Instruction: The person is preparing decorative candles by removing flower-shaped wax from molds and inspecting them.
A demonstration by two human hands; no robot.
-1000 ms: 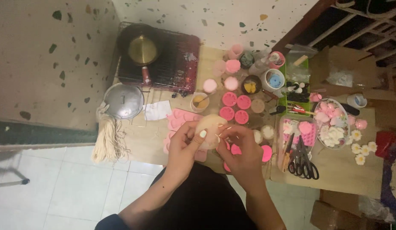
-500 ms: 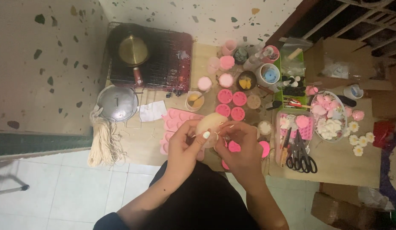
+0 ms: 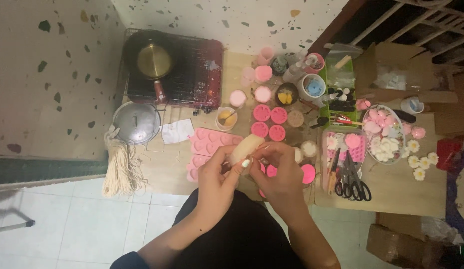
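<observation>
Just in front of the pink silicone mould tray (image 3: 208, 143), both hands pinch one cream wax piece (image 3: 245, 146).
Left hand (image 3: 218, 175) grips its side, right hand (image 3: 280, 172) nips its edge; round pink moulds (image 3: 270, 123) behind the tray sit filled, piece not set down.

Home craft corner (pink moulds (image 3: 212, 144), scissors (image 3: 352, 180), tiled floor (image 3: 72, 229))

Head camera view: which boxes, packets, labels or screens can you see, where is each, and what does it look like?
Cardboard box: far right of the table, brown, flaps open, something pale inside.
Plastic bag: behind the green tray, clear, crumpled.
Second cardboard box: on the floor at lower right, brown.
Paper slip: beside the round metal lid, white, creased.
No screens or signs in view.
</observation>
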